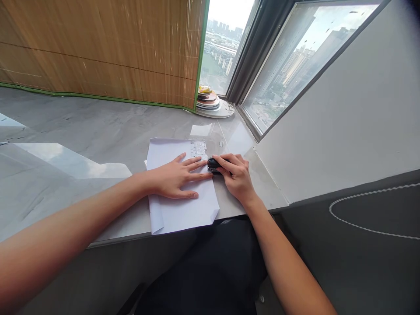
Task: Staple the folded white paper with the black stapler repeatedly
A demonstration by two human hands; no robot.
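Note:
White paper (183,214) lies on the grey ledge, its lower corners curling. My left hand (173,177) rests flat on it with the fingers spread, the fingertips reaching the paper's right edge. In my right hand (236,175) is a black stapler (214,164), its front end at that same edge beside my left fingertips. The fingers wrap over its top, so much of its body is hidden. Many staples (198,148) dot the upper right part of the paper in rows. A small staple-like piece (221,144) lies on the ledge past the paper.
A stack of plates (210,105) stands in the window corner beside a bamboo blind (108,48). A white wall (328,118) slopes up at the right. The ledge's front edge (121,238) runs just below the paper. A white cord (354,223) hangs at the far right.

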